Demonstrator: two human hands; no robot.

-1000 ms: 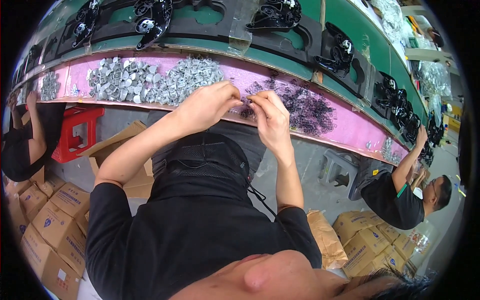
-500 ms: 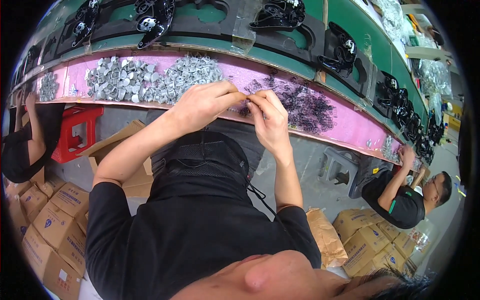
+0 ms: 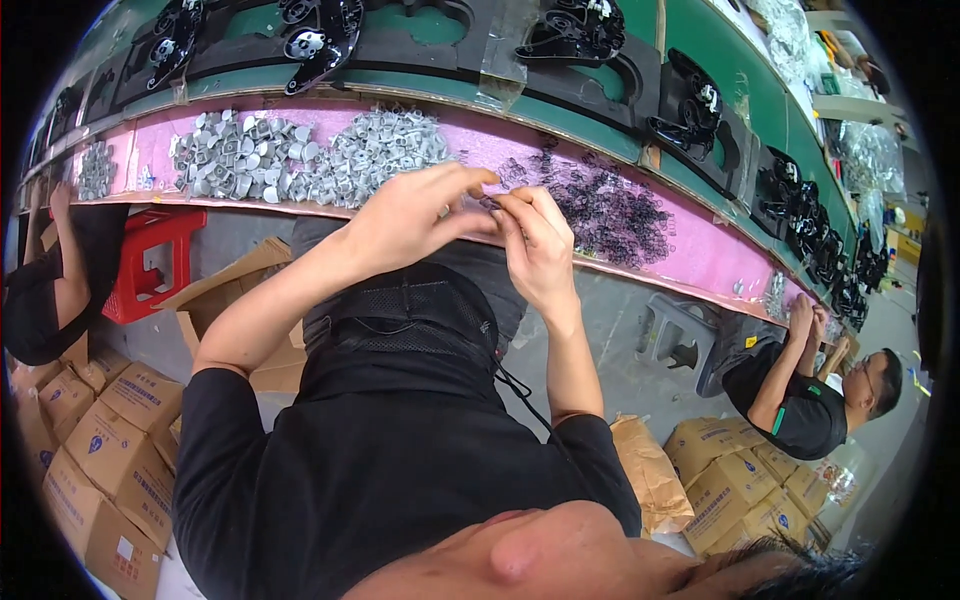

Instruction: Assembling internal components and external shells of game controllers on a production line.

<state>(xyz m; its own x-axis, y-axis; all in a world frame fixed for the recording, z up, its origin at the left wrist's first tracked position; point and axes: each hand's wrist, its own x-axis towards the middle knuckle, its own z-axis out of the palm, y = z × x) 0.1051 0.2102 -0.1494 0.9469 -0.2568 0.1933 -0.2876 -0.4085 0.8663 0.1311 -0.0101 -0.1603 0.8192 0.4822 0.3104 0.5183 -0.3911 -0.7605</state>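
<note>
Above the front edge of the pink bench surface, both hands work close together. My right hand (image 3: 540,240) pinches a small dark part (image 3: 490,203) between thumb and fingertips; its exact kind is too small to make out. My left hand (image 3: 415,218) faces it with thumb and forefinger parted around the near end of that part. Behind my left hand lie heaps of grey plastic caps (image 3: 240,155) and smaller light grey pieces (image 3: 385,145). Many small black ring-like or clip-like pieces (image 3: 620,215) are scattered beyond my right hand.
Along the back, a green line (image 3: 430,28) carries black foam trays (image 3: 395,55) with glossy black housings (image 3: 320,40). Co-workers sit at the left and right, near a red stool (image 3: 150,265) and a grey stool (image 3: 675,335). Cardboard boxes (image 3: 110,445) stand behind on both sides.
My left thumb and forefinger have spread apart from the pinch they shared with my right fingertips. The right hand has barely moved. The co-worker at right has raised both hands together.
</note>
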